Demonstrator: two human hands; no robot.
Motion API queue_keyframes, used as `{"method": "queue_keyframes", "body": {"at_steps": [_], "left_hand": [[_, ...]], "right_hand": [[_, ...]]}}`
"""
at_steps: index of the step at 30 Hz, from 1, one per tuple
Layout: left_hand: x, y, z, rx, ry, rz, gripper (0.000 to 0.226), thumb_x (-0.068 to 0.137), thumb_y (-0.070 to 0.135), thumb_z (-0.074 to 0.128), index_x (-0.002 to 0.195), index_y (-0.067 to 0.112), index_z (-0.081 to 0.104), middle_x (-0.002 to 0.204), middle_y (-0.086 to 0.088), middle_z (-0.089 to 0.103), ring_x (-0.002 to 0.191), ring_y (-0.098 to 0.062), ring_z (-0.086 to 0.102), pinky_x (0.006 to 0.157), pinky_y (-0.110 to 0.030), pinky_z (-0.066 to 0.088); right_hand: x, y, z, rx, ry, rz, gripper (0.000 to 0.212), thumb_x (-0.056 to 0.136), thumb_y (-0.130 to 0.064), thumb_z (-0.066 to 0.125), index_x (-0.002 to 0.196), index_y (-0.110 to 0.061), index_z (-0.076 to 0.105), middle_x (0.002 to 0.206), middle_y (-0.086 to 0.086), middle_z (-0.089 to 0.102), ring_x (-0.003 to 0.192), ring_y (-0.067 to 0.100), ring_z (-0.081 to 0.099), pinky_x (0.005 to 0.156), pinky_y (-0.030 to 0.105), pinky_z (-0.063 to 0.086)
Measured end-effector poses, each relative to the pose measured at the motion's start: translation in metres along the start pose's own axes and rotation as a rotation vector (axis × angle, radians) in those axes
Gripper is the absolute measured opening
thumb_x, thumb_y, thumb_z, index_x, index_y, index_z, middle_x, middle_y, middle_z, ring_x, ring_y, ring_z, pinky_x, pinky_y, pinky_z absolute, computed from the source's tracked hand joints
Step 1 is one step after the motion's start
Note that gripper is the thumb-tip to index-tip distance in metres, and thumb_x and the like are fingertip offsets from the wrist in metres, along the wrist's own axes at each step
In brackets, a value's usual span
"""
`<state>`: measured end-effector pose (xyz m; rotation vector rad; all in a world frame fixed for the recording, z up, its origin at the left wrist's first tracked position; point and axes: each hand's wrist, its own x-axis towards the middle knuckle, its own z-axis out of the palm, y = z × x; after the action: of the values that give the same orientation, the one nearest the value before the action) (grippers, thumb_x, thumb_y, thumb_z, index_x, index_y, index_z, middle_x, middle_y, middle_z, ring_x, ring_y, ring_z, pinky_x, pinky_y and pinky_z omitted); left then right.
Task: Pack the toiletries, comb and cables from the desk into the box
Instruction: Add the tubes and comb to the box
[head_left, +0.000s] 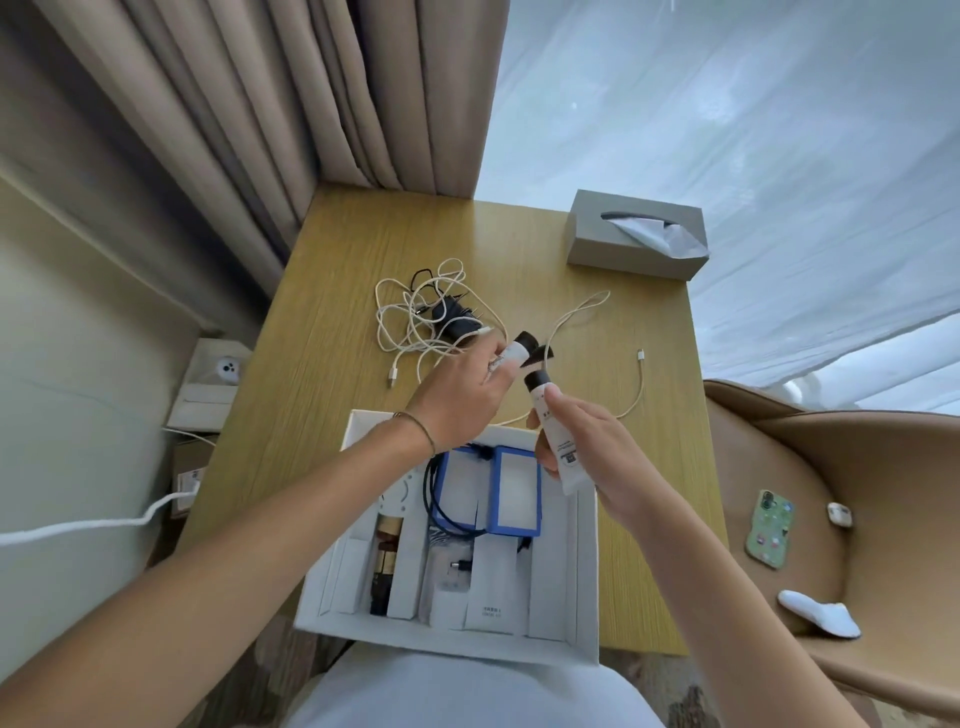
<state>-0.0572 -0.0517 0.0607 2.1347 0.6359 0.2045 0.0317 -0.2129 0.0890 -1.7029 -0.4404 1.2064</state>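
Right hand (582, 447) grips white tube (558, 447), cap above the fingers. Left hand (462, 389) pinches a smaller tube (519, 351) just beyond. Box (587, 571) lies below both; cables (421, 317) beyond.

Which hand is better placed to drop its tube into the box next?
Right hand: its tube already hangs over the box; the left hand is farther out over the desk.
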Motion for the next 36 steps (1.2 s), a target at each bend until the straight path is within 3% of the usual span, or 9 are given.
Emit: {"method": "queue_keyframes", "body": {"at_steps": [4, 6, 11, 15, 21, 24, 27, 31, 36], "left_hand": [[-0.035, -0.015, -0.007, -0.013, 0.010, -0.026, 0.027, 0.103, 0.042, 0.040, 0.095, 0.022, 0.055, 0.059, 0.007, 0.048, 0.047, -0.007, 0.040, 0.049, -0.030, 0.028], [-0.051, -0.022, -0.011, -0.050, 0.015, -0.061, 0.026, 0.103, 0.042, 0.042, 0.093, 0.022, 0.057, 0.058, 0.006, 0.049, 0.047, -0.008, 0.041, 0.050, -0.031, 0.032], [-0.087, -0.034, -0.023, -0.106, 0.023, -0.129, 0.021, 0.102, 0.040, 0.046, 0.096, 0.024, 0.058, 0.070, -0.012, 0.064, 0.061, -0.029, 0.060, 0.061, -0.052, 0.052], [-0.104, -0.044, -0.032, -0.112, 0.043, -0.173, 0.016, 0.100, 0.035, 0.048, 0.103, 0.024, 0.060, 0.071, -0.005, 0.070, 0.064, -0.022, 0.067, 0.064, -0.049, 0.056], [-0.121, -0.060, -0.045, -0.053, 0.075, -0.186, 0.026, 0.096, 0.033, 0.056, 0.121, 0.026, 0.056, 0.071, -0.007, 0.069, 0.055, -0.023, 0.060, 0.046, -0.032, 0.041], [-0.128, -0.068, -0.050, -0.019, 0.088, -0.191, 0.047, 0.094, 0.027, 0.060, 0.139, 0.029, 0.046, 0.073, -0.007, 0.068, 0.051, -0.017, 0.056, 0.043, -0.023, 0.041], [-0.133, -0.073, -0.053, 0.071, 0.090, -0.185, 0.061, 0.091, 0.025, 0.063, 0.145, 0.037, 0.036, 0.076, -0.005, 0.065, 0.044, -0.011, 0.050, 0.040, -0.020, 0.039], [-0.136, -0.075, -0.054, 0.133, 0.012, -0.194, 0.045, 0.087, 0.023, 0.068, 0.126, 0.035, 0.049, 0.072, 0.003, 0.063, 0.045, -0.001, 0.055, 0.038, -0.014, 0.037], [-0.144, -0.072, -0.040, 0.246, -0.188, -0.234, 0.038, 0.082, 0.029, 0.074, 0.111, 0.032, 0.051, 0.068, 0.008, 0.060, 0.054, -0.007, 0.057, 0.045, -0.019, 0.038]], "right_hand": [[-0.012, 0.012, 0.016, -0.015, -0.048, 0.057, 0.041, 0.106, -0.037, 0.041, 0.100, -0.009, 0.070, 0.066, 0.008, 0.062, 0.055, 0.016, 0.054, 0.058, 0.026, 0.045], [-0.016, 0.021, 0.024, -0.098, -0.067, 0.100, 0.033, 0.104, -0.030, 0.045, 0.107, -0.012, 0.072, 0.070, 0.006, 0.067, 0.061, 0.016, 0.059, 0.063, 0.028, 0.047], [-0.021, 0.048, 0.047, -0.287, -0.186, 0.213, 0.021, 0.097, -0.021, 0.057, 0.113, -0.015, 0.067, 0.088, 0.006, 0.079, 0.075, 0.017, 0.069, 0.070, 0.033, 0.051], [-0.016, 0.070, 0.076, -0.318, -0.144, 0.267, 0.015, 0.089, -0.019, 0.073, 0.094, -0.009, 0.063, 0.086, 0.013, 0.076, 0.069, 0.019, 0.074, 0.067, 0.031, 0.062], [-0.004, 0.098, 0.118, -0.570, -0.006, 0.234, 0.033, 0.082, -0.035, 0.079, 0.076, -0.007, 0.062, 0.072, 0.012, 0.073, 0.067, 0.024, 0.074, 0.074, 0.042, 0.064], [0.000, 0.105, 0.128, -0.753, 0.034, 0.183, 0.038, 0.081, -0.041, 0.074, 0.063, -0.015, 0.055, 0.058, 0.004, 0.065, 0.057, 0.018, 0.071, 0.062, 0.034, 0.059], [0.004, 0.111, 0.135, -0.845, 0.070, 0.159, 0.042, 0.082, -0.040, 0.072, 0.064, -0.003, 0.064, 0.061, 0.008, 0.072, 0.053, 0.018, 0.068, 0.055, 0.030, 0.054], [0.008, 0.116, 0.144, -0.930, 0.096, 0.183, 0.045, 0.083, -0.045, 0.073, 0.061, -0.010, 0.058, 0.055, 0.003, 0.059, 0.050, 0.018, 0.051, 0.050, 0.026, 0.042], [0.011, 0.113, 0.146, -1.105, 0.122, 0.136, 0.051, 0.084, -0.053, 0.072, 0.061, -0.016, 0.044, 0.056, -0.002, 0.050, 0.047, 0.014, 0.045, 0.043, 0.025, 0.030]]}}
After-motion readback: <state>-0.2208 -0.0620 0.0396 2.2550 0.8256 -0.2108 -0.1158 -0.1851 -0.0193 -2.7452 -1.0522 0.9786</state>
